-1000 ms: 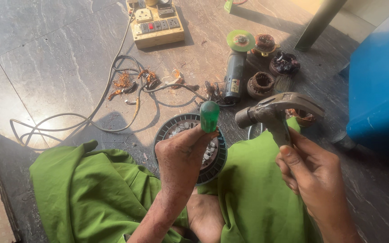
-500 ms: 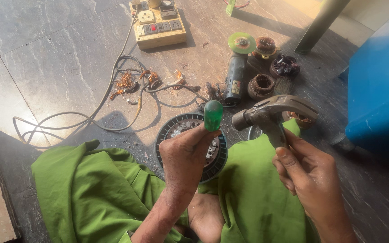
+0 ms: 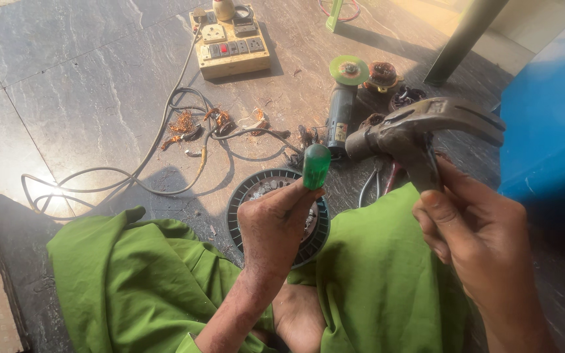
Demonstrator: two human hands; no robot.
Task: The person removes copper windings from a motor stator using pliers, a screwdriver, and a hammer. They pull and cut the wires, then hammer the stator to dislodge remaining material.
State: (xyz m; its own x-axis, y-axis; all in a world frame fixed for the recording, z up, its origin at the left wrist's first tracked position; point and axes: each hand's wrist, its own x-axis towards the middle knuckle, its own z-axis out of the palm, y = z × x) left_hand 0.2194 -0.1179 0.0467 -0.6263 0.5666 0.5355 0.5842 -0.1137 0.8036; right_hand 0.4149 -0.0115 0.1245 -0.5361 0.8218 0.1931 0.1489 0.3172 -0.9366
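In the head view, a green-handled screwdriver [image 3: 316, 166] is gripped upright in the left hand [image 3: 276, 225], the fingers closed round its shaft, with its tip hidden behind the hand and seemingly set into the round ribbed motor housing [image 3: 250, 196] that lies on the stone floor [image 3: 86, 98] between the green-clad knees [image 3: 374, 274]. A claw hammer [image 3: 413, 127] is held raised in the right hand [image 3: 479, 238], fingers wrapped tightly about its handle, its head poised just beside and above the screwdriver's butt without touching it. Copper windings can be made out inside the housing, so the stripping is judged only partly done; loose copper scraps [image 3: 184, 124] are scattered further out by the grey cable [image 3: 119, 176]. An angle grinder [image 3: 341, 104] and a switchboard [image 3: 230, 46] are seen toward the far edge of the floor.
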